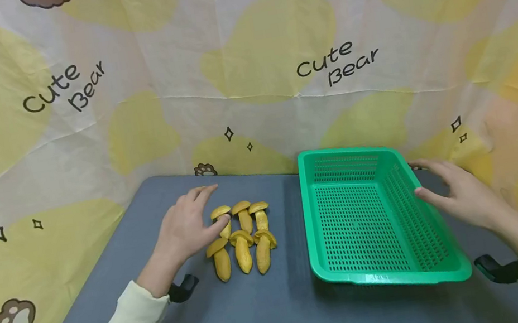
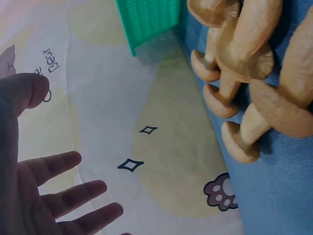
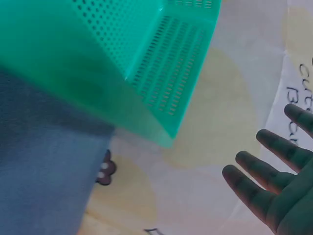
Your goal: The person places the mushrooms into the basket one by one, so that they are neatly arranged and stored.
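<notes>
Several yellow-brown mushrooms (image 1: pixel 243 251) lie in two rows on the blue-grey table, caps toward the back. My left hand (image 1: pixel 185 227) hovers at their left side, fingers spread and thumb overlapping the back-left mushroom in the head view. In the left wrist view that hand (image 2: pixel 63 196) holds nothing, and the mushrooms (image 2: pixel 244 49) show at upper right. A green perforated plastic basket (image 1: pixel 358 225) stands right of the mushrooms, with nothing inside. My right hand (image 1: pixel 462 191) is beside its right rim, fingers extended; in the right wrist view the hand (image 3: pixel 274 181) is empty, apart from the basket (image 3: pixel 171 73).
The table (image 1: pixel 258 319) carries a blue-grey cloth. Behind it and at the sides hangs a pale sheet (image 1: pixel 245 73) printed with yellow patches, bear shapes and lettering. Dark wrist straps (image 1: pixel 183 288) sit at both sleeve ends.
</notes>
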Demonstrator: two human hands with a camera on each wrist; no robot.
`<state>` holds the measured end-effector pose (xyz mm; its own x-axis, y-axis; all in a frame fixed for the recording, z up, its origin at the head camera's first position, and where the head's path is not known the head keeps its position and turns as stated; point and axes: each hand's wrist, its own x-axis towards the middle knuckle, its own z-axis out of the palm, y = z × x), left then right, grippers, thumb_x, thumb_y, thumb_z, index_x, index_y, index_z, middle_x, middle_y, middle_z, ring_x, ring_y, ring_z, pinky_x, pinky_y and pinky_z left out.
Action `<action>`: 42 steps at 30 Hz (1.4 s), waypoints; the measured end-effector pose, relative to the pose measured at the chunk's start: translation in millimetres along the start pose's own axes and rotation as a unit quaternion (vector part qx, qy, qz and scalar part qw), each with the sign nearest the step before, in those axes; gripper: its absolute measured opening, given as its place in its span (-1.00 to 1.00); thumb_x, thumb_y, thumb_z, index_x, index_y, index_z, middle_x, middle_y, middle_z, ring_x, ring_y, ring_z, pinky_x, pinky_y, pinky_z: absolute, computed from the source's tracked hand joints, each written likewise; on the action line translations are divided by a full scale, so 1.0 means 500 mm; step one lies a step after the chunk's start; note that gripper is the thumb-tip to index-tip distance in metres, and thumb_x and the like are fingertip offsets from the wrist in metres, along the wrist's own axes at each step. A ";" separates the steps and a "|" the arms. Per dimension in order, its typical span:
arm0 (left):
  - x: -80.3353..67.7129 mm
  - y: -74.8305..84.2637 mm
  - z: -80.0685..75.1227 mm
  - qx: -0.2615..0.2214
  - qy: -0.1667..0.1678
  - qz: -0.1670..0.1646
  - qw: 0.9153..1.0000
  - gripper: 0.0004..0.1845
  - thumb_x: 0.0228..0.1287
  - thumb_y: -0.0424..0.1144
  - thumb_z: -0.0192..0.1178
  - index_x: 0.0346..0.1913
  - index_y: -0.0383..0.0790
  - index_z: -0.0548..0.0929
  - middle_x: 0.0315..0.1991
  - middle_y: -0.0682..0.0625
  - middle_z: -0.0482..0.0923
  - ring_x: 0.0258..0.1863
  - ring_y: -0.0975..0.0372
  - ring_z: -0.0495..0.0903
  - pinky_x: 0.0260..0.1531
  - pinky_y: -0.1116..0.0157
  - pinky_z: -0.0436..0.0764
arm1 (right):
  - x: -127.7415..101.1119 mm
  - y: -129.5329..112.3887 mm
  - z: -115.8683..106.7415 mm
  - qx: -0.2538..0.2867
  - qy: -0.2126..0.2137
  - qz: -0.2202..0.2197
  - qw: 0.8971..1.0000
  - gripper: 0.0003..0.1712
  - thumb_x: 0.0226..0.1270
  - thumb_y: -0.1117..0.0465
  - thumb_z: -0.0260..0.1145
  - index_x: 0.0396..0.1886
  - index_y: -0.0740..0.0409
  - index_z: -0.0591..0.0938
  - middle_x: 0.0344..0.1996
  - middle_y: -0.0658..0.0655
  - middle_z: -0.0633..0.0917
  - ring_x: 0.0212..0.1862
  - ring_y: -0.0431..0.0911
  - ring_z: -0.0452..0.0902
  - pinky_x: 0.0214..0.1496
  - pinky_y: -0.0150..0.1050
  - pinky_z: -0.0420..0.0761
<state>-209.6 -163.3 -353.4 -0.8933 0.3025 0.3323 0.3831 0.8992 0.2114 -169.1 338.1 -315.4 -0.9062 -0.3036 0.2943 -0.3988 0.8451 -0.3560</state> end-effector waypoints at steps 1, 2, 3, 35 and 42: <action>-0.002 0.000 0.001 -0.005 -0.001 -0.002 1.000 -0.27 0.23 0.22 0.13 0.39 -0.06 0.36 0.26 -0.18 0.42 0.08 -0.12 0.53 -0.27 -0.07 0.60 | -0.002 0.005 0.002 0.003 0.000 0.000 1.000 -0.34 0.37 0.08 0.26 0.40 0.12 0.31 0.26 0.32 0.42 0.24 0.31 0.31 0.02 0.31 0.38; -0.004 -0.001 0.003 -0.009 -0.003 -0.005 1.000 -0.28 0.23 0.22 0.13 0.38 -0.05 0.38 0.24 -0.17 0.44 0.06 -0.11 0.54 -0.31 -0.04 0.60 | -0.004 0.010 0.003 0.007 0.000 0.004 1.000 -0.35 0.38 0.09 0.25 0.40 0.13 0.31 0.27 0.33 0.41 0.24 0.32 0.32 0.01 0.31 0.39; -0.007 -0.003 0.005 -0.013 -0.005 -0.008 1.000 -0.30 0.24 0.22 0.13 0.37 -0.05 0.39 0.23 -0.17 0.46 0.04 -0.09 0.55 -0.35 -0.01 0.60 | -0.006 0.015 0.005 0.011 -0.001 0.009 1.000 -0.35 0.38 0.10 0.25 0.39 0.15 0.32 0.27 0.34 0.41 0.22 0.33 0.34 0.00 0.31 0.41; -0.051 -0.053 0.119 -0.077 -0.125 -0.073 0.986 -0.60 0.15 0.02 0.29 0.05 0.01 0.65 -0.05 -0.02 0.64 -0.13 0.09 0.63 -0.34 0.09 0.60 | -0.054 0.096 0.082 0.020 -0.028 0.068 0.997 -0.43 0.47 0.17 0.09 0.39 0.29 0.28 0.23 0.53 0.37 0.05 0.51 0.44 -0.16 0.34 0.53; -0.048 -0.061 0.129 -0.090 -0.143 -0.094 0.981 -0.64 0.14 -0.01 0.30 0.02 0.04 0.66 -0.04 -0.02 0.64 -0.11 0.09 0.62 -0.30 0.09 0.59 | -0.047 0.103 0.096 0.019 -0.016 0.086 0.996 -0.45 0.50 0.15 0.02 0.39 0.27 0.29 0.23 0.52 0.37 0.05 0.47 0.45 -0.20 0.29 0.55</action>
<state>-215.1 -177.6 -427.4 -0.9718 0.2358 0.0064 0.2175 0.8853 0.4110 -175.0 367.5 -383.1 -0.9655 -0.1695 0.1977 -0.2410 0.8691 -0.4320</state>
